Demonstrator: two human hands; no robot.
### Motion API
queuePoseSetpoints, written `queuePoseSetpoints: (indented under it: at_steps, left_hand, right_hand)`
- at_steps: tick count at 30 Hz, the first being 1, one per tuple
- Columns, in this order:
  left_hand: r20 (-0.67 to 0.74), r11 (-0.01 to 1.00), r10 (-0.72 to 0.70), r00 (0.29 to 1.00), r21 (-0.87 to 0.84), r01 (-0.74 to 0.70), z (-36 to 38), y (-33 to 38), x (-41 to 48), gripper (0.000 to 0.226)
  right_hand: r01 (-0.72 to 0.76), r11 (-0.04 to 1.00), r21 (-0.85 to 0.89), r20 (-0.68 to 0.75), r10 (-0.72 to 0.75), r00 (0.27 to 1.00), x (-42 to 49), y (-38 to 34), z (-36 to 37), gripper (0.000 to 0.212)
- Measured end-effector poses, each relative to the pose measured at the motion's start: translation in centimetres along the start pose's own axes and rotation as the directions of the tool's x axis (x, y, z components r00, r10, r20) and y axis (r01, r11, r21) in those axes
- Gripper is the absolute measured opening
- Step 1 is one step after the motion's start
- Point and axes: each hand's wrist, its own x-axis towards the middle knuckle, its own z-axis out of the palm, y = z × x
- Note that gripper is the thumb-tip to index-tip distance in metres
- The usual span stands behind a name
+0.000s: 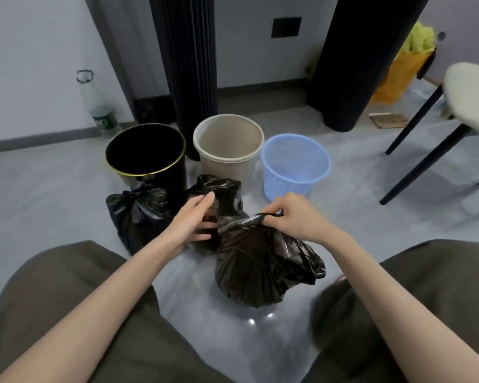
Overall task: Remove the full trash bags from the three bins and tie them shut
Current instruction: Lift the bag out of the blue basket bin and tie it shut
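Three bins stand in a row on the floor with no bags in them: a black bin [147, 150] with a gold rim, a beige bin [227, 139] and a blue mesh bin [295, 164]. A knotted black bag [138, 211] lies in front of the black bin. A second black bag [224, 192] stands in the middle. The nearest black bag [260, 266] sits between my knees. My right hand [291, 214] pinches its twisted neck. My left hand [194, 219] is at the side of the middle bag, fingers straight.
Two tall black columns [186, 64] rise behind the bins. A clear water bottle [97, 106] stands by the wall at left. A chair with black legs [426, 134] and a pale cushion is at right, with a yellow bag [401, 70] behind it.
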Motion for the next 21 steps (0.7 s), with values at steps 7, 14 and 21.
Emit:
queuePoseSetpoints:
  at_steps: [7,14,21]
  left_hand:
    - [-0.048,0.970,-0.236,0.971,0.048,0.239,0.8,-3.2,0.0,0.027]
    - [-0.144,0.988,-0.037,0.989,0.140,0.057,0.7,-5.0,0.4,0.027]
    - [-0.281,0.979,0.091,0.955,-0.149,-0.137,-1.9,-4.7,0.2,0.025]
  right_hand:
    - [0.073,0.997,-0.036,0.126,-0.068,0.990,-0.2,2.0,2.7,0.017]
    - [-0.086,0.990,0.114,-0.011,0.087,0.996,0.1,3.1,5.0,0.008]
    - [-0.163,0.967,0.197,-0.003,0.167,0.986,1.3,3.5,6.9,0.018]
